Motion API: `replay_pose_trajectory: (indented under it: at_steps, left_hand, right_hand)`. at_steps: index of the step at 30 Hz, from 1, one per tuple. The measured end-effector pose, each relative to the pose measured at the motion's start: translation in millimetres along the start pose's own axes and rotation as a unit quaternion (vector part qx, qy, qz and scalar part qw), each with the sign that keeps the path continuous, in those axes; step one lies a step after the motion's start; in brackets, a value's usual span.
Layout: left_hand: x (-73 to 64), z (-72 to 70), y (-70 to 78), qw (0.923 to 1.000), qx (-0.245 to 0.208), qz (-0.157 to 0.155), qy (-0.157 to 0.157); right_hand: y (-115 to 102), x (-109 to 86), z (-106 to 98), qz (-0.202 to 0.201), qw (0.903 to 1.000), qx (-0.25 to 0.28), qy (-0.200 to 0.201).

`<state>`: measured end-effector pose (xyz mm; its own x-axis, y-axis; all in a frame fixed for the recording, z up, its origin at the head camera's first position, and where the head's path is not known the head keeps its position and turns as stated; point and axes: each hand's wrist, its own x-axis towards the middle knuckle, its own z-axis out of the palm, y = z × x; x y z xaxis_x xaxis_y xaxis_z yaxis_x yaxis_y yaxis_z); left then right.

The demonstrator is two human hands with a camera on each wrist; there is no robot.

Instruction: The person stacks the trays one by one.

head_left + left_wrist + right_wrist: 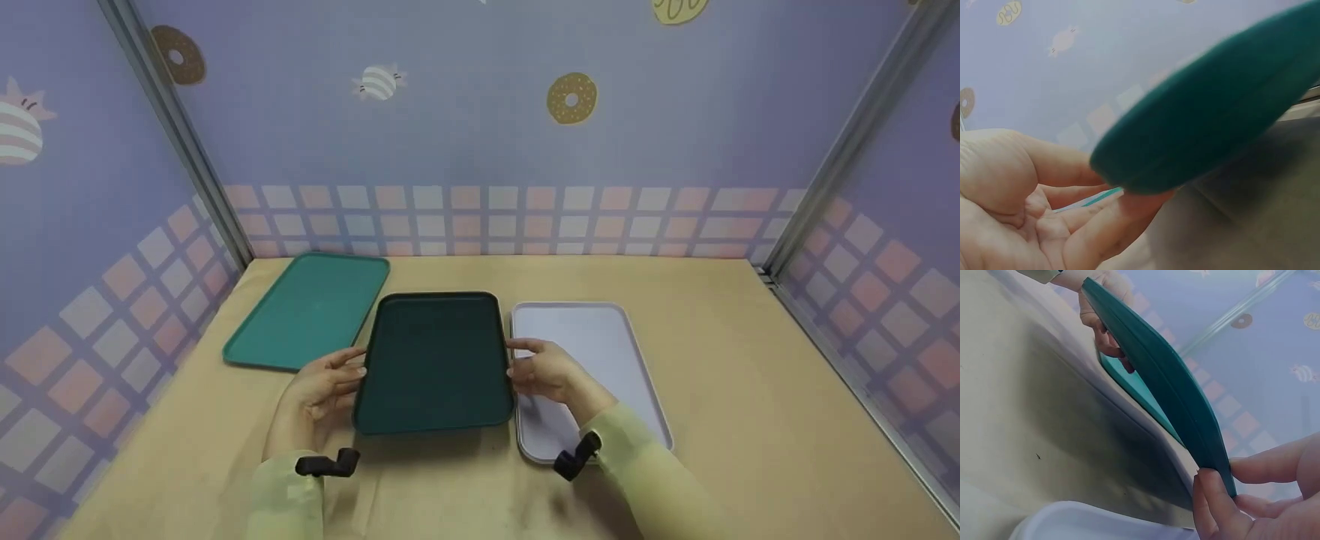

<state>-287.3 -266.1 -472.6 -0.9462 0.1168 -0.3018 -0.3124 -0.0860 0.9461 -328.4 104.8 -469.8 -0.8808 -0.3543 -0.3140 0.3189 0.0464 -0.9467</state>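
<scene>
A dark green tray is held up off the table between both hands. My left hand pinches its left edge, thumb above and fingers beneath, as the left wrist view shows. On the opposite edge my right hand grips in the same way, its fingertips under the rim. The tray's outer side shows a shadow cast on the table below. A lighter green tray lies flat at the left, behind the left hand. Beneath the right hand lies a white tray, partly covered by that hand and forearm.
The trays lie on a beige table. A patterned back wall and side walls enclose it, with metal posts at the corners. Black wrist mounts sit on both sleeves.
</scene>
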Motion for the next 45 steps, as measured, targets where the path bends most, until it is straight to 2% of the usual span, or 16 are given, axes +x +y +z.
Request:
replay_pose_trajectory:
  at_steps: [9,17,21,30,36,45]
  left_hand:
    - [1.4,10.2,2.4,0.9998,-0.012,0.016,-0.008]
    - [3.6,23.6,4.6,0.9997,-0.001,0.022,0.008]
    - [4.9,32.4,5.7,0.9997,0.006,0.022,0.008]
    - [5.9,51.8,7.3,0.9997,0.012,0.019,0.005]
    - [8.4,67.5,5.3,0.9995,0.019,0.018,0.018]
    - [11.9,90.0,2.2,0.9993,0.007,0.033,0.018]
  right_hand:
    - [-1.7,-6.4,-10.3,-0.017,0.9997,0.01,-0.011]
    - [-1.4,-12.8,-20.2,-0.027,0.9996,0.008,-0.006]
    - [-2.9,-18.2,-26.3,-0.026,0.9996,-0.005,0.004]
    - [-3.2,-29.7,-43.4,-0.035,0.9993,-0.002,0.009]
    - [-0.1,-37.4,-56.9,-0.042,0.999,-0.011,0.014]
    - [1.4,-50.2,-79.4,-0.061,0.9979,-0.021,0.005]
